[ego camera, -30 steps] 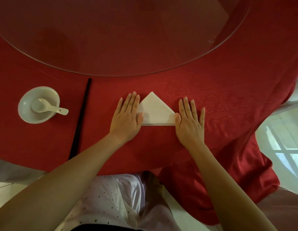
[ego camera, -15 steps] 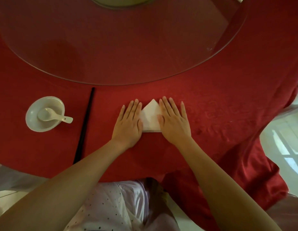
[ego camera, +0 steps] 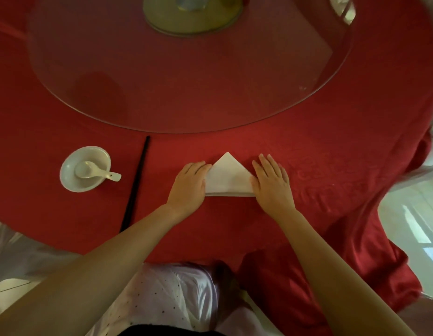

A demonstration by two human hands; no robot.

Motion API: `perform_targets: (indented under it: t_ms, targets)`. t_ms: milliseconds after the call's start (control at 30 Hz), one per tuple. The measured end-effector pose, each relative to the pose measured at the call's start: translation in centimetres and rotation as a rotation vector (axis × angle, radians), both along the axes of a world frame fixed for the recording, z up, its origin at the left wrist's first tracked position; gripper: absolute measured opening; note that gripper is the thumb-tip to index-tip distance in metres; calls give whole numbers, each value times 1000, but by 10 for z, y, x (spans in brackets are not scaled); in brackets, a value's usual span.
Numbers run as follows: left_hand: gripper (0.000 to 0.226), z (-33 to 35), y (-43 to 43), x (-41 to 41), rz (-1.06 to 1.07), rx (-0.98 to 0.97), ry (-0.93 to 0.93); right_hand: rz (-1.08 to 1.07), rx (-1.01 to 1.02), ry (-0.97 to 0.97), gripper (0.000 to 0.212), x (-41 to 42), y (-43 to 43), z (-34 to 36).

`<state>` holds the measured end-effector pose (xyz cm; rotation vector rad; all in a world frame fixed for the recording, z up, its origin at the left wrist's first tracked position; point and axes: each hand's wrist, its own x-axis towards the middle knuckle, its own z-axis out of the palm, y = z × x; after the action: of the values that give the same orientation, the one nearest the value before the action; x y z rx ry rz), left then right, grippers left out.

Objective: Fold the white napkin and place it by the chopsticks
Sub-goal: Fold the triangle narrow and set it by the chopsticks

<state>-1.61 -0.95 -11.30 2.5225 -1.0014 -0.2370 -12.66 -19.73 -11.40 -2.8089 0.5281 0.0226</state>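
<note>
Pressing a white napkin (ego camera: 228, 177) flat onto the red tablecloth (ego camera: 319, 154), near the table's front edge. Sitting as a smooth flat triangle, apex pointing away, straight layered edge facing the body; cloth or paper, not telling which. Lying well right of the thin black chopsticks (ego camera: 136, 178), with the left hand (ego camera: 188, 187) in between.

Showing faint woven patterning in the tablecloth, with shiny draped folds at lower right. Also seeing a glossy round white bowl (ego camera: 70, 184) holding a white spoon (ego camera: 89, 170), left of the chopsticks. Catching a big round glass turntable (ego camera: 210, 88) behind, and a pale dish (ego camera: 191, 20) cut off at the top edge.

Hiding both lower napkin corners under the hands. Losing the chopsticks' near end at the left forearm.

Resting the left hand on the left corner, fingers foreshortened, tips hard to read, gripping nothing visibly. Laying the right hand (ego camera: 273, 183) palm-down on the right corner, fingers straight, slightly spread, pinching nothing.
</note>
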Motion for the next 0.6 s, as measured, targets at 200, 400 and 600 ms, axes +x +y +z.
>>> perform_targets:
  t_ms: [200, 400, 600]
  targets:
    - [49, 20, -9, 16, 145, 31, 360, -60, 255, 73, 33, 0, -13, 24]
    - [37, 44, -10, 39, 49, 210, 815, -63, 483, 222, 36, 8, -19, 33]
    - [18, 71, 0, 55, -31, 33, 536, -5, 516, 152, 19, 11, -13, 37]
